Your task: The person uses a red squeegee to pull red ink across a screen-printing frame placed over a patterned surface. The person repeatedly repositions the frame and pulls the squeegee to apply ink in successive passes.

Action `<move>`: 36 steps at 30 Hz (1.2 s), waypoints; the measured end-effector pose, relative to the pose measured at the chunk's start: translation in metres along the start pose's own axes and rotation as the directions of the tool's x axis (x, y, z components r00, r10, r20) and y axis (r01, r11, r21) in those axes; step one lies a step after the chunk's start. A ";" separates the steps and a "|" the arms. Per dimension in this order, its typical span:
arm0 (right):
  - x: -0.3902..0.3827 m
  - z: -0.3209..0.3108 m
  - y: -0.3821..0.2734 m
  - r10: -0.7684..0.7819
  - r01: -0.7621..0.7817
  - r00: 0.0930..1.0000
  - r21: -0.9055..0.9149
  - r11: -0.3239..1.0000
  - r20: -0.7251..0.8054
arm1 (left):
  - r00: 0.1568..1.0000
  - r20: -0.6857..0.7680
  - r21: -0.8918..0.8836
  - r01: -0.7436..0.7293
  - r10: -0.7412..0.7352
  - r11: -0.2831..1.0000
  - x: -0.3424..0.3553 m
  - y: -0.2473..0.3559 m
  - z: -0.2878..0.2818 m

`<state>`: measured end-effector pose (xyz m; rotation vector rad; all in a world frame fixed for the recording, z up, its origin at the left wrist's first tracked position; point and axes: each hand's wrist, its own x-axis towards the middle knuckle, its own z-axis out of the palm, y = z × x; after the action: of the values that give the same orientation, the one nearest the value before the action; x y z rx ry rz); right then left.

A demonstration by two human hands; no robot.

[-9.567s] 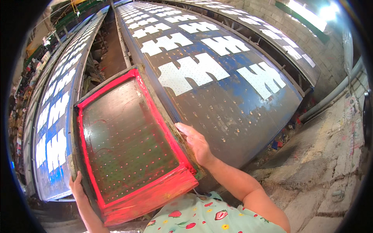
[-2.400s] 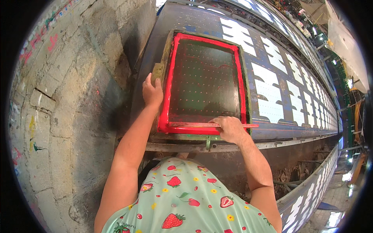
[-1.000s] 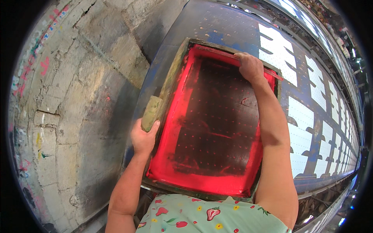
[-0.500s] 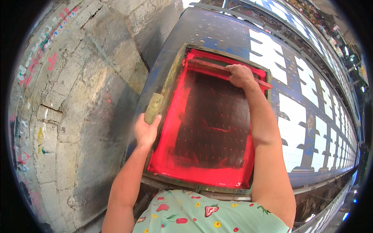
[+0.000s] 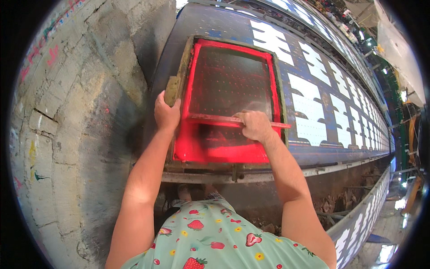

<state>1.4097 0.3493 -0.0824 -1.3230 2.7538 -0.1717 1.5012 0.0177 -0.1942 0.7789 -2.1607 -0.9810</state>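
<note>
A framed printing screen point(image 5: 233, 80), bordered with red ink point(image 5: 224, 155), lies on the long dark table point(image 5: 206, 20). My left hand point(image 5: 167, 113) is closed round a wooden block point(image 5: 171, 87) on the frame's left side. My right hand point(image 5: 256, 126) grips a long, red-stained squeegee point(image 5: 208, 119) that lies crosswise over the lower middle of the screen. Behind the squeegee the mesh is dark with rows of small dots; nearer me it is coated more thickly in red.
White cut pieces point(image 5: 307, 123) are laid in rows along the table to the right. A rough, paint-marked block wall point(image 5: 80, 116) stands close on the left. A metal rail point(image 5: 322, 168) runs along the near edge, and another table point(image 5: 358, 219) shows at lower right.
My right hand has drawn the squeegee from the screen's far end down toward me, exposing darker mesh behind it. My left hand stays on the block. The view has shifted.
</note>
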 end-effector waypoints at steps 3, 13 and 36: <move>-0.047 0.005 -0.032 0.027 -0.028 0.999 0.028 0.999 0.026 | 0.999 0.024 -0.021 0.029 -0.028 0.999 0.001 -0.001 0.000; -0.126 0.019 -0.072 -0.046 0.055 0.994 0.087 0.995 -0.100 | 0.987 0.039 0.166 0.148 -0.156 0.975 0.003 0.010 -0.004; -0.151 0.098 0.191 0.471 0.131 0.834 0.932 0.338 -0.288 | 0.948 0.071 -0.056 0.314 -0.310 0.948 0.004 0.026 -0.008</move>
<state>1.3682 0.5798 -0.2014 -0.6029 2.2099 -2.0250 1.4979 0.0257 -0.1677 1.0948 -2.0822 -1.2437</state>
